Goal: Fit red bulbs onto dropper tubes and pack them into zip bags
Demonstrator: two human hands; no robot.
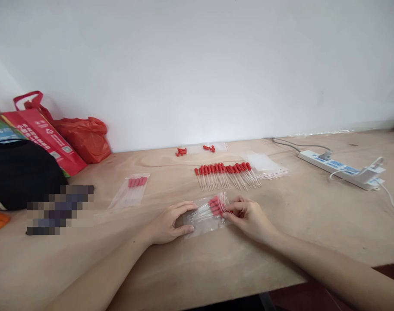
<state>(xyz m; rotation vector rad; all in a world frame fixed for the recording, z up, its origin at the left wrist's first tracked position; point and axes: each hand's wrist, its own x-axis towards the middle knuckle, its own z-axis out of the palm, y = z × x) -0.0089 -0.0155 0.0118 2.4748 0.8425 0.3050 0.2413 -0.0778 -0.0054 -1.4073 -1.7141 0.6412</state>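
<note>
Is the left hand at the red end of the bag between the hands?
No, the left hand is at the clear-stem end of the bag, while the right hand is at the red end.

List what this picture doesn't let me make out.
All in the head view:
Clear bag: its corner at the right hand is hidden by that hand.
Row of droppers: exact count uncertain; they are small and overlap.
Dark item at left: pixelation hides what it is.
Black bag: cut off by the left edge; its dark side hides any contents.
Red plastic bag: any contents hidden by its opaque side.
</note>
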